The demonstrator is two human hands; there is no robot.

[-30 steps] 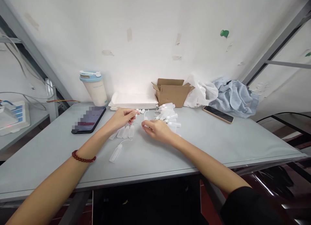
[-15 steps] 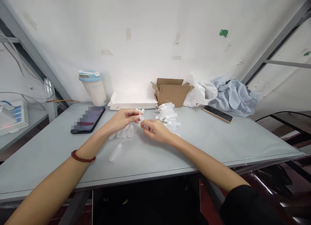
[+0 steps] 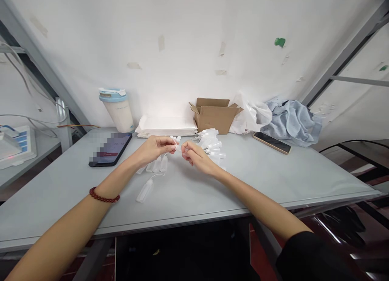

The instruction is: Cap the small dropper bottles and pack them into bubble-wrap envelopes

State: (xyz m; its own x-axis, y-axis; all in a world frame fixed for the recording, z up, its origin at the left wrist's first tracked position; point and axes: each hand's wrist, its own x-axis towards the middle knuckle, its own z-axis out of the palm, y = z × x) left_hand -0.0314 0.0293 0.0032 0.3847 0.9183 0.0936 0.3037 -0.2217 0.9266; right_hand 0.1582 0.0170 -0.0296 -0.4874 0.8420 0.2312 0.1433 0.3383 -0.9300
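Observation:
My left hand [image 3: 159, 148] is closed in a pinch on a small white plastic piece [image 3: 177, 148], which sticks out past the fingertips. Just to its right my right hand [image 3: 197, 156] has its fingers curled together; whatever lies in them is hidden. Below the left hand several clear squeeze bottles [image 3: 157, 164] lie in a row, partly covered by it. A single squeeze bottle [image 3: 144, 191] with a thin bent tube lies nearer the front edge. Behind my right hand is a pile of similar bottles [image 3: 209, 141]. Small white pieces [image 3: 172, 138] sit just beyond the left fingertips.
Along the wall stand a tilted cup [image 3: 117, 111], a stack of white sheets [image 3: 167, 126], an open cardboard box [image 3: 214, 117], a white plastic bag [image 3: 249, 115] and a bluish cloth [image 3: 293, 121]. Phones lie at the left [image 3: 111, 150] and right [image 3: 271, 142] of the grey table [image 3: 194, 204].
My right hand has turned and its fingertips have drawn slightly up and right, apart from the left ones. The left hand has hardly moved.

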